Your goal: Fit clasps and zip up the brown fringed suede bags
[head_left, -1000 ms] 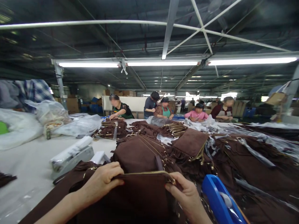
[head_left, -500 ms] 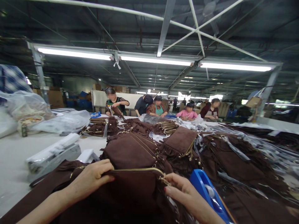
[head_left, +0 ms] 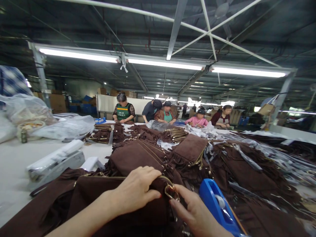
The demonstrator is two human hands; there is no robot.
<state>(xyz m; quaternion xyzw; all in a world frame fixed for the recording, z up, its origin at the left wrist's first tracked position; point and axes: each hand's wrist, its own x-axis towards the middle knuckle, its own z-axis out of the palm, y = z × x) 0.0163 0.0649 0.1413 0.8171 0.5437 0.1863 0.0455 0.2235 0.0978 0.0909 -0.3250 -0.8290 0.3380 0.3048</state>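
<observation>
A dark brown bag (head_left: 91, 194) with a gold zipper along its top edge lies in front of me. My left hand (head_left: 139, 189) grips that edge near its right end, fingers over the top and thumb on the near side. At the right corner, my right hand (head_left: 187, 204) pinches a gold metal ring (head_left: 170, 191) between thumb and forefinger. The two hands are close together but apart. Beyond them lies another brown bag (head_left: 135, 158) with thin gold zipper lines.
A blue tape dispenser (head_left: 214, 200) stands beside my right hand. Brown fringed bags (head_left: 190, 148) and plastic wrapping cover the right side. A white wrapped box (head_left: 56, 161) lies at the left. Several people work across the table (head_left: 14, 164).
My left hand has slid right along the zipper edge, nearer my right hand. My right hand has shifted slightly left at the ring. The person at the far left has lowered their hands.
</observation>
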